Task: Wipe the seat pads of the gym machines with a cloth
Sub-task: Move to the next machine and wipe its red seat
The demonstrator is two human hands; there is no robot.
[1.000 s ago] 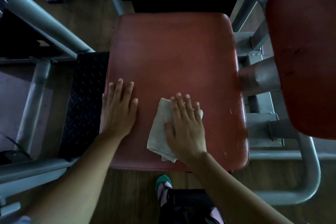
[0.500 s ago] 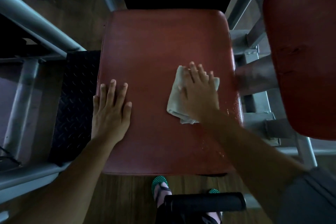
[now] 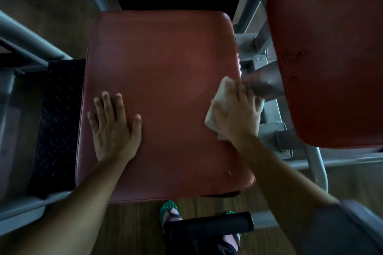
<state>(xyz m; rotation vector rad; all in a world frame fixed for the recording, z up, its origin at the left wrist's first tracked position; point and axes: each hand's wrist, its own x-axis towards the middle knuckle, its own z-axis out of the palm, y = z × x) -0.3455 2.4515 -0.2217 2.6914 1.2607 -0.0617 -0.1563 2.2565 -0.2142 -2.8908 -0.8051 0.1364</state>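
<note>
Head view, one entry, gym seat under cleaning. Right hand: grip apart, fingers spread and laid flat on the cloth, pressing it down rather than clutching it. The cloth is a pale, soft, folded rag, bunched under the palm and sitting at the right edge of the seat pad. Motion blur makes it unclear whether its far corner hangs past that edge. Left hand: grip apart, empty, palm flat on the pad's near-left area as a brace. Step in hand, as judged: wiping the pad's right margin. Advice: press evenly through the whole palm, overlap the strokes, follow the rolled edge down its side, and refold to a clean face before the unwiped middle and far half. Seat pad: reddish-brown vinyl, smooth, slightly glossy, a rounded rectangle with soft corners and a few scuffs near the front right corner. It should let the cloth glide, though the seams will likely hold grime. Second pad, at right: same vinyl, with a small tear, untouched. Surround: grey painted steel tubes, black diamond-tread plate on the left, black foam-sleeved handle near the person, wooden floor, and a green dotted sandal.
</note>
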